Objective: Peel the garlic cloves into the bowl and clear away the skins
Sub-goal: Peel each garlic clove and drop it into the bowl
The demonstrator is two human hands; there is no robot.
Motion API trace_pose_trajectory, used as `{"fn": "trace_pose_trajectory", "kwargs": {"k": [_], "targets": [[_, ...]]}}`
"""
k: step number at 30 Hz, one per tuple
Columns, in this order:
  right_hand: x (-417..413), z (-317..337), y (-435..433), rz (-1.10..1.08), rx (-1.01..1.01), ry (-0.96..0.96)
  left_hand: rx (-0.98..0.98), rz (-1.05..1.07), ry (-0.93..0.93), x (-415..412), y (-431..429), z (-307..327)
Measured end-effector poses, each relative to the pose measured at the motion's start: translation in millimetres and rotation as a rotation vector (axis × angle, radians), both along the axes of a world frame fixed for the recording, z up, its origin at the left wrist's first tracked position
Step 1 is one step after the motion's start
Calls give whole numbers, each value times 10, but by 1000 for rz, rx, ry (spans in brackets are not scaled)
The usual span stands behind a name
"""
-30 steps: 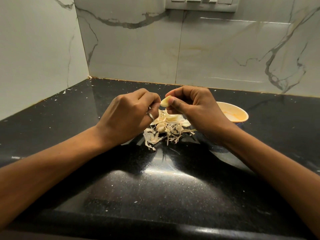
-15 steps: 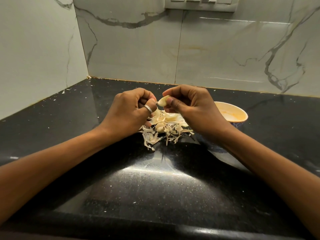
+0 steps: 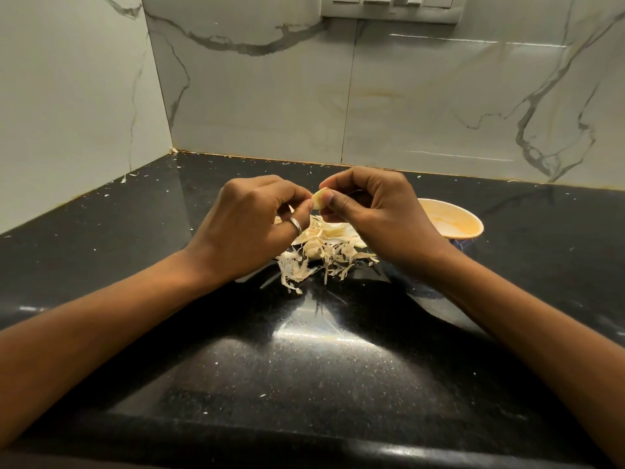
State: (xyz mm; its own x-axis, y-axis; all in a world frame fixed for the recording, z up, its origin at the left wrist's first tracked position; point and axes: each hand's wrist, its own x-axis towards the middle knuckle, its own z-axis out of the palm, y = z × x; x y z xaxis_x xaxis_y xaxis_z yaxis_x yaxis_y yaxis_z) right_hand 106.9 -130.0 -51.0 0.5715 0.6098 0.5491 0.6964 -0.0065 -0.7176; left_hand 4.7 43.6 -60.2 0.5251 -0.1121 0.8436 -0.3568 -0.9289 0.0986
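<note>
A garlic clove (image 3: 318, 200) is pinched in the right hand (image 3: 375, 214) above a pile of skins (image 3: 324, 257) near the table's (image 3: 304, 374) back edge. Its tip is nipped by the curled left hand (image 3: 250, 226). A bowl (image 3: 461, 216) is set just right of the pile.

One camera only, worn on the person's head. It looks forward and down over the black counter (image 3: 304, 384) to the marble wall (image 3: 422, 103) behind. It sits close: both forearms (image 3: 118, 316) run in from the bottom corners, and the left hand (image 3: 250, 225) and right hand (image 3: 375, 214) meet on a garlic clove (image 3: 318, 199) just above mid-frame.
</note>
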Motion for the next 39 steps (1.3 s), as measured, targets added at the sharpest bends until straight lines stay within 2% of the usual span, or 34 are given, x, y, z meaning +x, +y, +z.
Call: {"fn": "trace_pose_trajectory", "kwargs": {"k": [9, 17, 26, 39], "targets": [[-7, -16, 15, 1, 6, 14, 7, 29, 26, 24, 28, -36], [-7, 15, 7, -1, 31, 38, -144, 27, 51, 36, 36, -24], [-15, 12, 4, -34, 6, 3, -97, -30, 17, 10, -28, -7], [-59, 37, -19, 22, 44, 88, -189, -2, 25, -3, -10, 9]]}}
